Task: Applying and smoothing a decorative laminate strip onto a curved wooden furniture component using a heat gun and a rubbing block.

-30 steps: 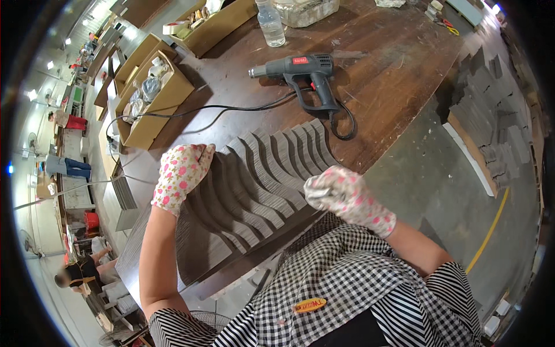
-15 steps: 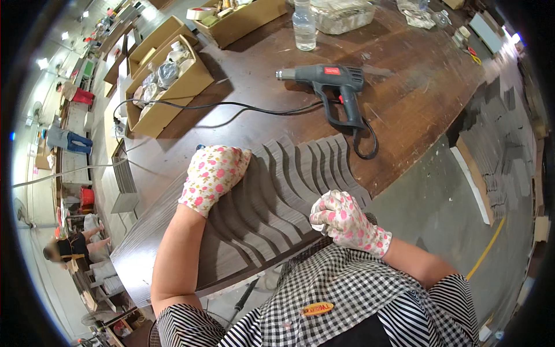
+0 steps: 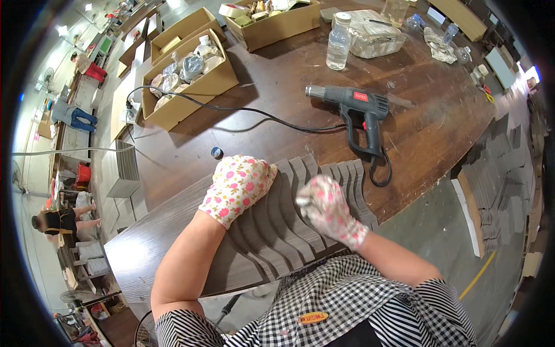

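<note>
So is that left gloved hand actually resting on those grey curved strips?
Touching. The head view shows the left hand lying flat on the grey strips, no gap.

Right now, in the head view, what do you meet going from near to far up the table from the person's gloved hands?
Fanned stack of grey curved pieces under the left hand and right hand → heat gun → clear plastic bottle → cardboard box of supplies.

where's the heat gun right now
In the head view the heat gun lies on its side on the wooden table, up and right of the right hand, just beyond the fanned grey strips, below the plastic bottle.
</note>
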Motion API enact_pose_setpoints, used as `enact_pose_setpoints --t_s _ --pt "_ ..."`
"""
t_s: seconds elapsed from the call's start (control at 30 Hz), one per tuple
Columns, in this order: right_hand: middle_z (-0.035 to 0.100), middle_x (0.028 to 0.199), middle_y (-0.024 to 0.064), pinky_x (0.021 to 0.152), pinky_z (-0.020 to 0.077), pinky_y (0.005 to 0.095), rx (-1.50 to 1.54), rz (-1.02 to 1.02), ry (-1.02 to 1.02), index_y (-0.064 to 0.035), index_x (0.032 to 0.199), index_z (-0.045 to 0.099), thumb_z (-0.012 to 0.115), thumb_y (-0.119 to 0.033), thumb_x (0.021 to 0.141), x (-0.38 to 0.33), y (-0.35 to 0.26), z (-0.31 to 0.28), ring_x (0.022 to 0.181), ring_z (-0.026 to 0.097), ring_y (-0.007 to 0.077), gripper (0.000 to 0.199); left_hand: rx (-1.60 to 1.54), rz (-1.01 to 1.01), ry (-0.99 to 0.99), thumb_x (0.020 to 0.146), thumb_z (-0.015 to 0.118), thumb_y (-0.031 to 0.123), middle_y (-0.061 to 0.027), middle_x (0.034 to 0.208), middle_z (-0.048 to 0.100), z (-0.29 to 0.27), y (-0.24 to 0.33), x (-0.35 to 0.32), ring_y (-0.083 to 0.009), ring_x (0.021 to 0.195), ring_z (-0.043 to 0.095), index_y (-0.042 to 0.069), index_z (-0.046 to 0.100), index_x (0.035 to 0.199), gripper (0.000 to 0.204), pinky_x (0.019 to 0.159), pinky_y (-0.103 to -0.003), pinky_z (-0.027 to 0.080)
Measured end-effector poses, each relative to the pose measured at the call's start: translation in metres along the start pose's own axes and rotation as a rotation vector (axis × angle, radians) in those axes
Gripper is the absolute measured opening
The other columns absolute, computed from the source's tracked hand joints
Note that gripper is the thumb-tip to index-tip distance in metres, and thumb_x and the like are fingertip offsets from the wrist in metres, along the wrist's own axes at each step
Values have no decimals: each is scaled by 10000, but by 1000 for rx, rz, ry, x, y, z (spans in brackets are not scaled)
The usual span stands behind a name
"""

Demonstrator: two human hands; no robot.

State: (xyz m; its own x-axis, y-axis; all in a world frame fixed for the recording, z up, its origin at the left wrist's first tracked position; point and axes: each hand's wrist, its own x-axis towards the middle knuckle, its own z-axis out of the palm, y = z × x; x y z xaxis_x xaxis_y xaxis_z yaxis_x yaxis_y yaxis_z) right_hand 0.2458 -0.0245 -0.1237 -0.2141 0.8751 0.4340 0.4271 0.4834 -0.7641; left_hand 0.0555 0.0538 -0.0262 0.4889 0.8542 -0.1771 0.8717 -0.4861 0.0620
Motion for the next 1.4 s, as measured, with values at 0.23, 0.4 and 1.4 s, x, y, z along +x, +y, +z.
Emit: enact_pose_setpoints --t_s 0.23,0.4,1.4 --pt "565 822 96 699 445 428 -215 -11 132 -99 848 629 663 -66 717 33 33 15 818 562 301 139 -11 49 -10 927 495 306 -159 599 614 -2 -1 1 -342 596 627 46 670 683 398 589 -441 504" --pt "579 842 94 708 445 434 11 171 84 -101 833 622 676 -122 718 28 25 12 832 569 286 129 -8 11 -53 922 492 305 -161 646 633 -7 3 2 -346 622 632 44 677 727 375 612 -435 512" --pt "594 862 74 744 452 423 -56 -74 -60 -112 832 623 689 -29 687 6 -2 -9 857 578 273 179 73 40 -39 931 491 336 -176 681 640 -2 -2 6 -362 672 633 55 691 706 412 647 -449 501"
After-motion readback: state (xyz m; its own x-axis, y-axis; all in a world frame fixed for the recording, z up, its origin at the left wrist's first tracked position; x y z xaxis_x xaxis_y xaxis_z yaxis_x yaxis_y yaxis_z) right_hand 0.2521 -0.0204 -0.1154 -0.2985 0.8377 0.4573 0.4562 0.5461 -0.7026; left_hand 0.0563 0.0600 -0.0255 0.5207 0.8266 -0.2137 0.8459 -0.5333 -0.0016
